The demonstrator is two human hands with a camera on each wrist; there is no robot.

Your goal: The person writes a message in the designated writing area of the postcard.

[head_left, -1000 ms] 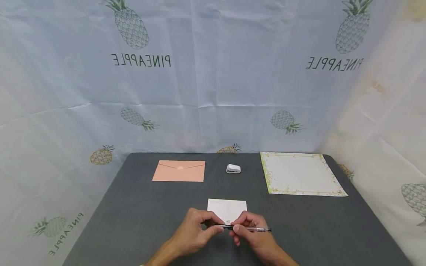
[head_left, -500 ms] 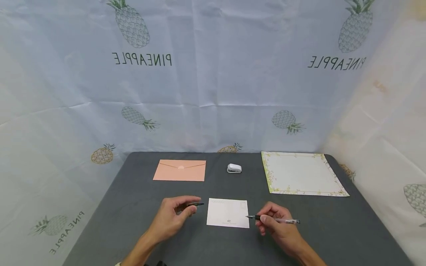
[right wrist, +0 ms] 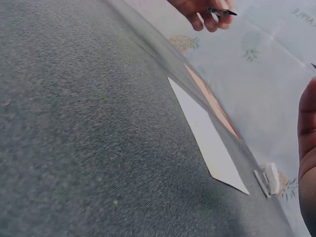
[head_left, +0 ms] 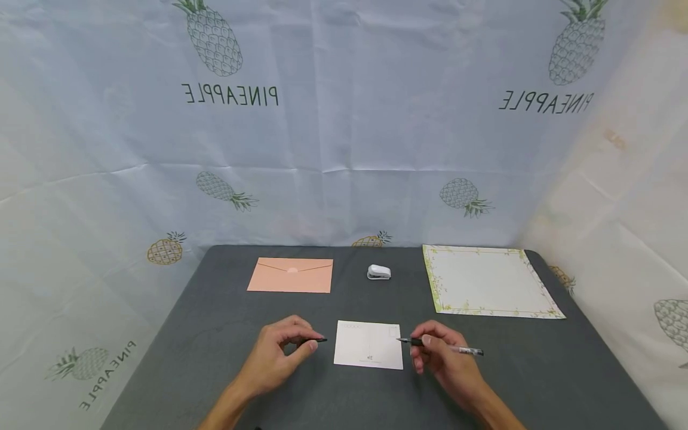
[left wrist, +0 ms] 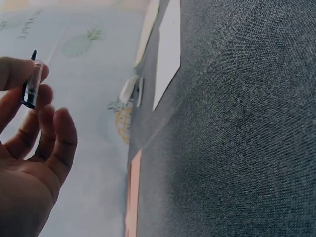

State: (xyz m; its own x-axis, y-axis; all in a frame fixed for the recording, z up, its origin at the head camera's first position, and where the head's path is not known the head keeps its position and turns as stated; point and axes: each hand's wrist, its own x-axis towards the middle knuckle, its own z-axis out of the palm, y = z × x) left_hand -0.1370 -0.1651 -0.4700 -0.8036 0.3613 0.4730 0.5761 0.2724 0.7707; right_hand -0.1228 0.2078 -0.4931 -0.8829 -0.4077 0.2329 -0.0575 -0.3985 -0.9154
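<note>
My left hand [head_left: 282,352] pinches a pen cap [left wrist: 32,85] between thumb and index finger, left of a white postcard [head_left: 368,346]. In the left wrist view the cap is see-through with a dark clip, and the other fingers curl loosely. On the card's right side my right hand [head_left: 446,355] grips an uncapped pen [head_left: 464,350] with a black grip section and a clear barrel. Its tip points left and overlaps the card's right edge in the head view. The postcard lies flat, with faint print and a stamp box at its upper right.
A peach envelope [head_left: 290,276] lies at the back left of the dark table [head_left: 226,322]. Behind the postcard stands a small white stapler [head_left: 378,272]. A sheet with a floral border [head_left: 489,280] lies at the back right. Pineapple-print cloth [head_left: 344,131] hangs around the table.
A second ago both hands met over the postcard with the pen between them. They have moved apart: the cap came away left with my left hand, the pen right with my right hand.
</note>
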